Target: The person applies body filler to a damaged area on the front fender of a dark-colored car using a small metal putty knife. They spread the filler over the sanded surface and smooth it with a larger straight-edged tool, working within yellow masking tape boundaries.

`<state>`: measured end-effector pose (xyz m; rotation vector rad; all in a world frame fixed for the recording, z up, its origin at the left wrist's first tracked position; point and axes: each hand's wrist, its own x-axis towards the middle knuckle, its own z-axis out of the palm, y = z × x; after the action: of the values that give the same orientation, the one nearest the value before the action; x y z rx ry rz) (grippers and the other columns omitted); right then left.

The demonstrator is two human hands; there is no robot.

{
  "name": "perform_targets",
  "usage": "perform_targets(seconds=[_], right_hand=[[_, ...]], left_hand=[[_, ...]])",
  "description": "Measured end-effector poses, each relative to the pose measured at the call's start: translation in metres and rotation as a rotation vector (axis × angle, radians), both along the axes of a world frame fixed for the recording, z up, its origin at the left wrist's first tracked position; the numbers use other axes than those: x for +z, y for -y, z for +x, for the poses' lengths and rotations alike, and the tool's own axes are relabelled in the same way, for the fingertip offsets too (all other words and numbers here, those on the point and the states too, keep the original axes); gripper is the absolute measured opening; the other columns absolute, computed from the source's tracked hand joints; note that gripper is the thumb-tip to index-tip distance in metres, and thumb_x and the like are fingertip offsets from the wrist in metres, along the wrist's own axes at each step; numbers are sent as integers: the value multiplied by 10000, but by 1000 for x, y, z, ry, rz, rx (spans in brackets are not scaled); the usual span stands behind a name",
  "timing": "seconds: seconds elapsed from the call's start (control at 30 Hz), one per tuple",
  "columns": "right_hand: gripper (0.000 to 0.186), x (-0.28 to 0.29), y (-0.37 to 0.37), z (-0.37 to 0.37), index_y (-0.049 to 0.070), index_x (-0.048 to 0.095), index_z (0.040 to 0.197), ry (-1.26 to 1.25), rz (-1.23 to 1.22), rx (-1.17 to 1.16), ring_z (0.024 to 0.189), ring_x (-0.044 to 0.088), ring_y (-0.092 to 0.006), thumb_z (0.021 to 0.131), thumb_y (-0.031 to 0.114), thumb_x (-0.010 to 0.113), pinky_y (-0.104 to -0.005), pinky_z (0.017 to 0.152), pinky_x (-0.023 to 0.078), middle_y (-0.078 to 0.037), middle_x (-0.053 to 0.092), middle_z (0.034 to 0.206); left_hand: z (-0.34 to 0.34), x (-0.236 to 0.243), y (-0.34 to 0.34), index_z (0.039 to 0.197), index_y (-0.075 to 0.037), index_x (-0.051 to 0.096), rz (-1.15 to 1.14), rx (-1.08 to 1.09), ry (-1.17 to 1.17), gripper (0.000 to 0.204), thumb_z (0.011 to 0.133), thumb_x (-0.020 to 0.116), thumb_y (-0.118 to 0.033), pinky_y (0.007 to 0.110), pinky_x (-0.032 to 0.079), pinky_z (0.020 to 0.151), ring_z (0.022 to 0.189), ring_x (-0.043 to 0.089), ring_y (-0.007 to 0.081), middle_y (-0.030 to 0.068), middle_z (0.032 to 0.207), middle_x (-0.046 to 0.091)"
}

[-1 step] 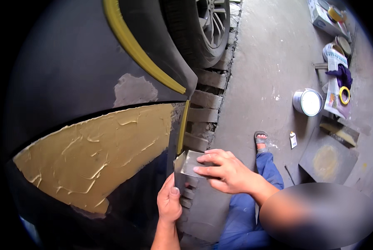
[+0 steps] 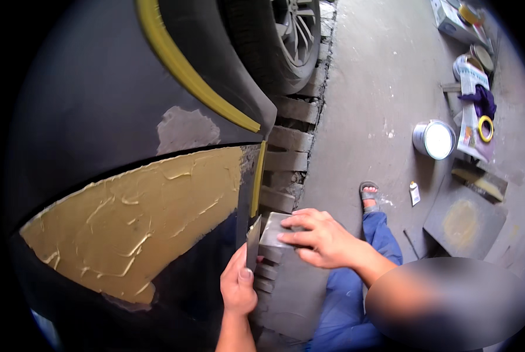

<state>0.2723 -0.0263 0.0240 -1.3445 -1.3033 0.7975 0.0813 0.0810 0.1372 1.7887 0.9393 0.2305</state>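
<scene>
My left hand grips an upright flat metal putty spreader, seen nearly edge-on, with a little tan putty near its top. Just to its right, my right hand pinches a wide grey metal spreader, its fingers pressed on the upper face. A narrow gap shows between the two spreaders. Both hands are close to the corner of a dark car panel, where a thick, ridged coat of tan body filler is spread. Above the filler lies a bare grey sanded patch.
Yellow masking tape lines the wheel arch beside the wheel. On the floor at right stand an open can, a white tube and a board with dried filler. A tape roll lies on newspaper behind.
The spreader in my left hand has turned more edge-on. The spreader in my right hand has moved slightly right, away from it.
</scene>
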Motion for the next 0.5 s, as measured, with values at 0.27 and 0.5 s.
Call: perform_targets(seconds=[0.27,0.5], right_hand=[[540,-74,-72,-18,25,522,1380,-817,-214,-278,1292,481,-278,898,256,600,-380,1090,373,-152,519,1373],[561,-62,-135,-54,100,533,1383,-558,-221,-514,1291,429,-406,840,216,611,-455,1102,360,-194,461,1424]], left_hand=[[-10,1,45,1357,114,430,-72,399,-18,681,1017,425,-476,426,565,867,1171,587,319,261,1299,548],[-36,2,74,1369,76,419,-149,529,-52,657,1010,447,-473,488,583,834,1138,600,341,268,1292,549]])
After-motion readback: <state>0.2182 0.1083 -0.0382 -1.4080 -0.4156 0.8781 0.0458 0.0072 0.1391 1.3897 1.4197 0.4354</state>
